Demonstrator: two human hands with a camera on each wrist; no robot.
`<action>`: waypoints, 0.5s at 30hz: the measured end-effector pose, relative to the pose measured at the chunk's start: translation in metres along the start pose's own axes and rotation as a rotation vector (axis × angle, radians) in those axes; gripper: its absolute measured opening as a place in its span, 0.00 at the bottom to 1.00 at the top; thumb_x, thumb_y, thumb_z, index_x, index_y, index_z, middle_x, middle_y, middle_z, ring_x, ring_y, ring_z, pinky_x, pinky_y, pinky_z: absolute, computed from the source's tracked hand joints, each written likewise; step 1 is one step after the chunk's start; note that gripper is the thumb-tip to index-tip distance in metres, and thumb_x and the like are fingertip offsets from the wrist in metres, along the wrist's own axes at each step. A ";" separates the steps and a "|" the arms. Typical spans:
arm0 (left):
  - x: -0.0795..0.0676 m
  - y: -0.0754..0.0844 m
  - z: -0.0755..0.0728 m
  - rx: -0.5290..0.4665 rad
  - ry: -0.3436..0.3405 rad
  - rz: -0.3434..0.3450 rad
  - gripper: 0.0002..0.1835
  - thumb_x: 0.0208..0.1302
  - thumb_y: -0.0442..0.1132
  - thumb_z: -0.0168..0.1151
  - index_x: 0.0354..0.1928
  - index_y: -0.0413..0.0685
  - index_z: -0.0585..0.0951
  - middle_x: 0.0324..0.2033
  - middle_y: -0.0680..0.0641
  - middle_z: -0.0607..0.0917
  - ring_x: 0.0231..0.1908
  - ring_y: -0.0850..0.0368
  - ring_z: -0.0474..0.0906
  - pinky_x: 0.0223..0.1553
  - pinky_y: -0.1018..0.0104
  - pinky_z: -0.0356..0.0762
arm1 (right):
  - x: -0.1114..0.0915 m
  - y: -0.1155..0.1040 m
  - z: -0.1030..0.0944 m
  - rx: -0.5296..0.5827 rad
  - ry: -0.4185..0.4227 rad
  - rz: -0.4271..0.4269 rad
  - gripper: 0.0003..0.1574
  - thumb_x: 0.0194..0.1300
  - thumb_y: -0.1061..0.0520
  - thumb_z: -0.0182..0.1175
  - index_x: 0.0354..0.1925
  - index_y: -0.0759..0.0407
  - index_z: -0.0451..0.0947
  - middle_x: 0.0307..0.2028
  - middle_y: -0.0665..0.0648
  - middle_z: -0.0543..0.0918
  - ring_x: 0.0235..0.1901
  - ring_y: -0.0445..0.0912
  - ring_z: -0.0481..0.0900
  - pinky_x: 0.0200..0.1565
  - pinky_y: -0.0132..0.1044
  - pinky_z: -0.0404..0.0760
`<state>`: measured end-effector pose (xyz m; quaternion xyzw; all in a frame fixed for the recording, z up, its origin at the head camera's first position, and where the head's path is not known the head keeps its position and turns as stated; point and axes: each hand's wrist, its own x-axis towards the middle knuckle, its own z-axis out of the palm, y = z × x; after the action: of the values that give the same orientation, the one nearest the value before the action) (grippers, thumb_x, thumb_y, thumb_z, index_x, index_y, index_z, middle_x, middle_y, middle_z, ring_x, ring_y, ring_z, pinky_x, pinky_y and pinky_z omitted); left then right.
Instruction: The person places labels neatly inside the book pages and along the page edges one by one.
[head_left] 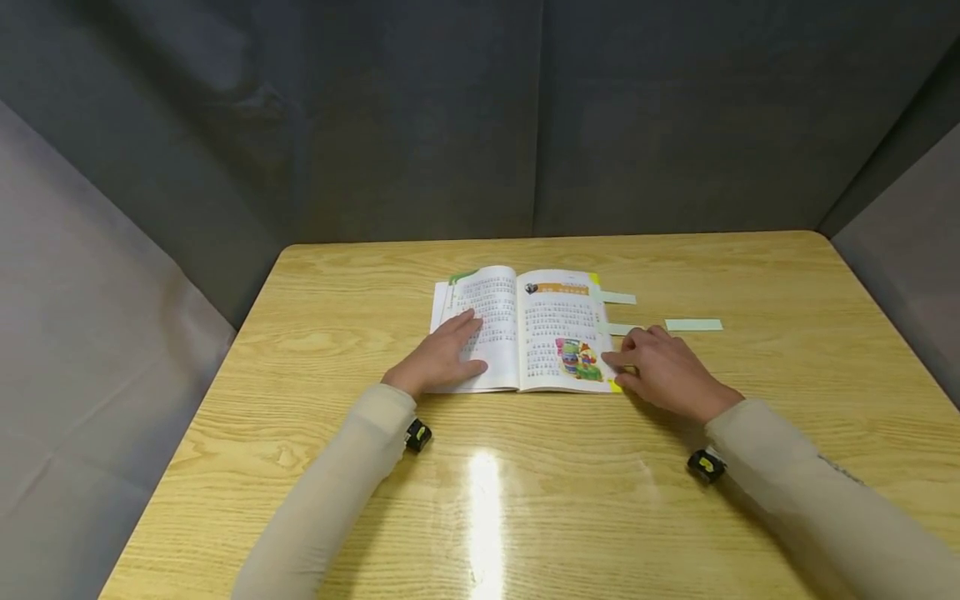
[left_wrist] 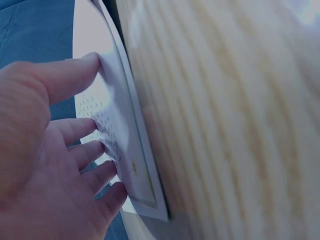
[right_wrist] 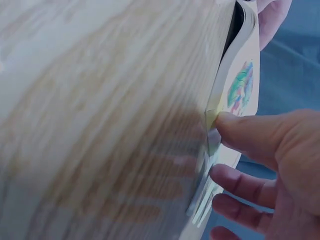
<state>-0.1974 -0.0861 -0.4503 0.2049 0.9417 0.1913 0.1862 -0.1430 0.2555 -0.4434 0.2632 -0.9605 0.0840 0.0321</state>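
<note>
An open book [head_left: 498, 362] with printed text lies on the table, a colourful cartoon picture [head_left: 579, 360] low on its right page. My left hand [head_left: 444, 354] rests spread over the left page, fingers nearly straight in the left wrist view. At the lower right corner is my right hand [head_left: 670, 371]. Its thumb [right_wrist: 232, 122] touches the page's yellow corner, and its loosely bent fingers lie along the right edge, apart from the thumb. Two pale green paper strips, an upper strip [head_left: 619, 297] and a lower strip [head_left: 621, 329], stick out from that edge.
A third pale green strip [head_left: 693, 325] lies on the wooden table [head_left: 337, 333], just beyond the right hand. Dark curtain [head_left: 420, 125] hangs behind the table's far edge. Grey cloth stands at both sides. Light glares off the front of the tabletop.
</note>
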 end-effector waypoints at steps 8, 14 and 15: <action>-0.002 -0.002 0.002 -0.038 0.004 -0.006 0.42 0.70 0.52 0.58 0.79 0.49 0.53 0.80 0.48 0.45 0.80 0.50 0.41 0.80 0.55 0.44 | 0.004 0.000 0.004 0.001 0.022 0.000 0.14 0.58 0.56 0.72 0.44 0.49 0.89 0.40 0.57 0.82 0.37 0.52 0.73 0.31 0.46 0.71; 0.001 -0.002 0.004 -0.019 0.011 -0.010 0.41 0.70 0.53 0.56 0.79 0.50 0.52 0.80 0.49 0.45 0.80 0.51 0.41 0.80 0.55 0.44 | 0.001 0.000 0.005 0.001 -0.002 0.029 0.17 0.60 0.56 0.70 0.48 0.51 0.88 0.44 0.58 0.82 0.43 0.55 0.75 0.37 0.52 0.74; 0.001 -0.002 0.004 -0.017 0.013 -0.010 0.41 0.70 0.53 0.56 0.79 0.50 0.52 0.80 0.49 0.45 0.80 0.51 0.41 0.80 0.56 0.44 | 0.002 0.000 0.005 0.008 0.001 0.034 0.15 0.59 0.56 0.71 0.46 0.51 0.89 0.44 0.58 0.82 0.45 0.56 0.75 0.39 0.54 0.74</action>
<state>-0.1972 -0.0859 -0.4549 0.1970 0.9423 0.1997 0.1826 -0.1447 0.2537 -0.4485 0.2470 -0.9645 0.0886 0.0303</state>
